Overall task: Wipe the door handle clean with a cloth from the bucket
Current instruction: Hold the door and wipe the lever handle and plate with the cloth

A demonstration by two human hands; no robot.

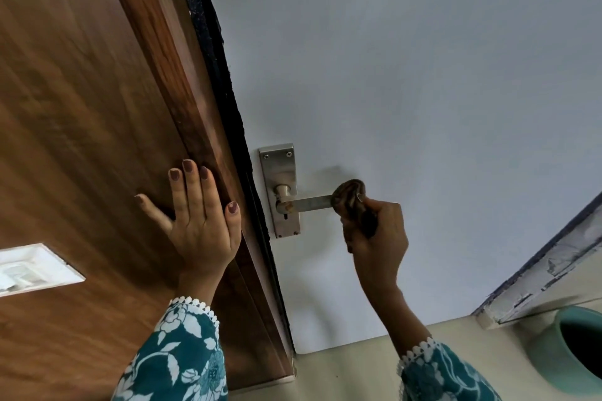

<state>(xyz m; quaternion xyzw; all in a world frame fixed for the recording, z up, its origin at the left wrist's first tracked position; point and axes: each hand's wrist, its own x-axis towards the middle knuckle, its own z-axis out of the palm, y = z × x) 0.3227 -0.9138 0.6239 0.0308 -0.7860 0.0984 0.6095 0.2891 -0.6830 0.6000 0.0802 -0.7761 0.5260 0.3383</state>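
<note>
A silver lever door handle [308,203] on a steel backplate [280,169] is fixed to the pale grey door [407,75]. A dark brown cloth [351,197] is wrapped over the free end of the lever, and my right hand [379,231] is shut on that cloth just below the handle. My left hand [198,208] lies flat, fingers spread, on the brown wooden frame [97,107] left of the door. The teal bucket [573,345] shows at the lower right edge, its inside dark.
A white switch plate [35,267] sits in the wood panel at the left. A black strip [224,81] runs between frame and door. A skirting board with peeling paint [547,270] runs along the right. Cream floor [351,374] lies below.
</note>
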